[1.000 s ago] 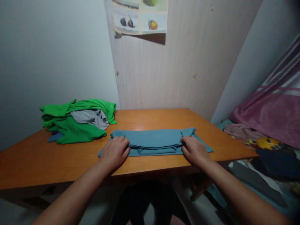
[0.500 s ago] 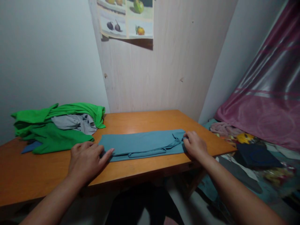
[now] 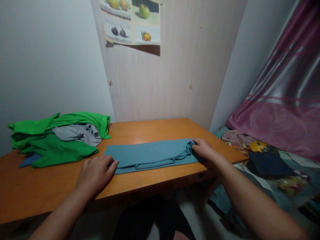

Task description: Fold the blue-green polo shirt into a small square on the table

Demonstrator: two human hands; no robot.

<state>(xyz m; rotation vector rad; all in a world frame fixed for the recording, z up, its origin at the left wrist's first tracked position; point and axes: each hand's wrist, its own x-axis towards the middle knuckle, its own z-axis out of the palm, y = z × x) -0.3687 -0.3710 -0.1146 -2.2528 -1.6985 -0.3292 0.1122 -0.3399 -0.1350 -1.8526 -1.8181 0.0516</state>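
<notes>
A tug from the right hand (image 3: 203, 148), its grip pinching the blue cloth (image 3: 150, 151), could skew the folds; whether the left hand (image 3: 96, 171) holds on, I can't tell.

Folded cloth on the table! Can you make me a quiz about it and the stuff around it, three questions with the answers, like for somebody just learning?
1. Which hand grips the bunched-up end of the folded cloth?
2. True or false: the picture sheet shows painted fruit.
3. Fill in the colour: the wrinkled grey cloth lies among clothes that are mostly ____.

Key:
1. The right hand. The left hand is at the other end.
2. True.
3. Green.
</notes>
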